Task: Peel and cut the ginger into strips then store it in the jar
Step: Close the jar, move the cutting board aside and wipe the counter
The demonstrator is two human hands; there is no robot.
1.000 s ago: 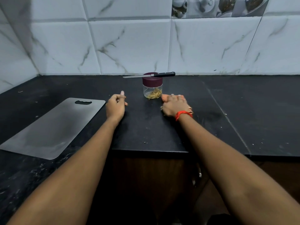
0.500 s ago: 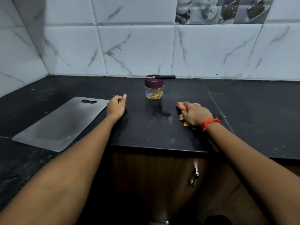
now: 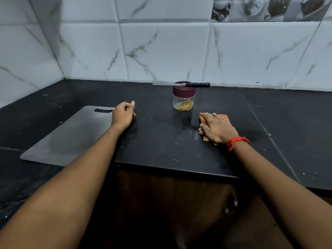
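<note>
Pressing cloth (image 3: pixel 223 116), mostly hidden beneath right hand (image 3: pixel 218 129)

No words, labels, brand names, numbers or signs can be read, whether on the jar (image 3: pixel 183 103), the knife (image 3: pixel 196 84) across its lid, or the picture tiles (image 3: pixel 269 8) above it.

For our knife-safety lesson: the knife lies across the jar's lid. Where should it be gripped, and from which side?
Grip the knife by its black handle, coming from the right. The handle overhangs the lid of the jar on that side, while the bare blade points left. Lifting straight up should leave the jar standing.
</note>
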